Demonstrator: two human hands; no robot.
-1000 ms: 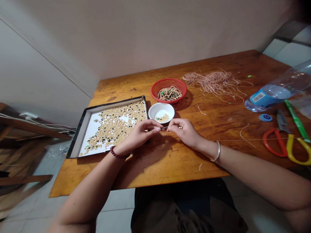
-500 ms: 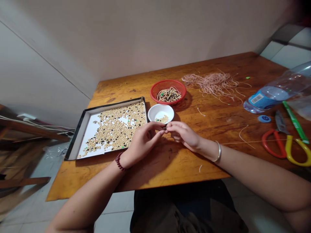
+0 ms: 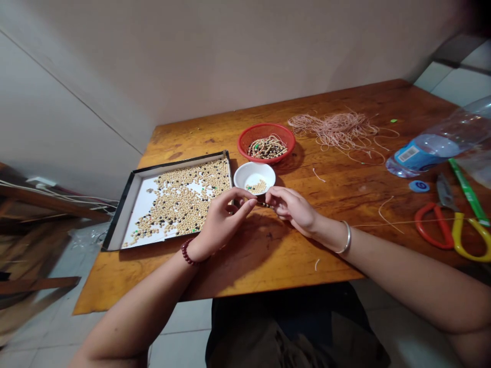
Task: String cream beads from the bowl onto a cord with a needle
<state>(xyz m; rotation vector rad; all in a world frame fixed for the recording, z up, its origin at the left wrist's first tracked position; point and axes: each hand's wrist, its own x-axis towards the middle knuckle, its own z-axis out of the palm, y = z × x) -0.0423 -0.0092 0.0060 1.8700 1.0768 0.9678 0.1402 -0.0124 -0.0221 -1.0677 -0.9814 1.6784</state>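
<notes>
While your left hand (image 3: 224, 220) and right hand (image 3: 291, 209) pinched what looked like a short beaded cord (image 3: 264, 204), the white bowl (image 3: 254, 171) sat just beyond, within easy reach.

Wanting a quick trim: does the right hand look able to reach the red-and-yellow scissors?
Probably yes: the right hand is at the beaded strand, and only a thin pale thread crosses the brown wooden table towards the scissors.

A red mesh basket (image 3: 266, 144) sits beside a white bowl (image 3: 254, 179). Cream and black beads (image 3: 184, 197) speckle the black-rimmed tray (image 3: 130, 204); the cord (image 3: 333, 130) is pale pink, the scissors (image 3: 448, 227) red-and-yellow-handled.
</notes>
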